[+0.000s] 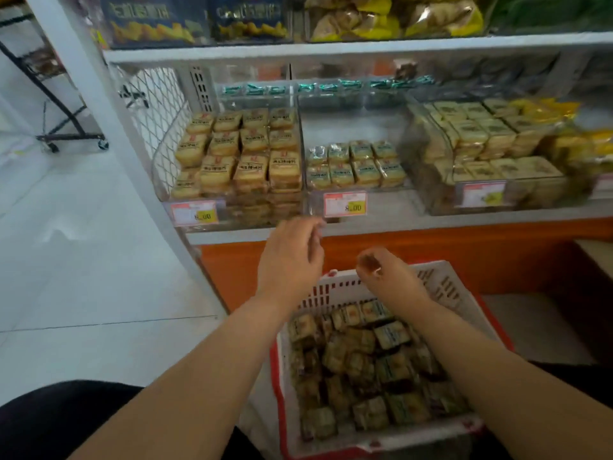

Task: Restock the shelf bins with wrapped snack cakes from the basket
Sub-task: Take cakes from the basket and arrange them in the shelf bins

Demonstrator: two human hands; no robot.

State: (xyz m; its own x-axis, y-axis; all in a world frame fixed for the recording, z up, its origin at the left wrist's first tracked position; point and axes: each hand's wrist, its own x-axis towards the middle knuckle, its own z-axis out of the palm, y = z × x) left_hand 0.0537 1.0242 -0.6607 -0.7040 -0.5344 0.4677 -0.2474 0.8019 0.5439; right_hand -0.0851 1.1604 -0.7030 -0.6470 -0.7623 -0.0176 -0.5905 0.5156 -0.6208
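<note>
basket (441,287) of snack cakes (368,370) seen right under both hands | left hand (290,260) loosely curled, nothing held | right hand (386,275) curled, grip can't be told | middle bin (356,167) half filled above

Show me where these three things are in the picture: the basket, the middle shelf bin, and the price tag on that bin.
basket (444,287), head view, on its white slotted back wall.
middle shelf bin (355,131), head view, on the bare floor behind the cakes.
price tag (345,204), head view, on the tag's middle.
</note>
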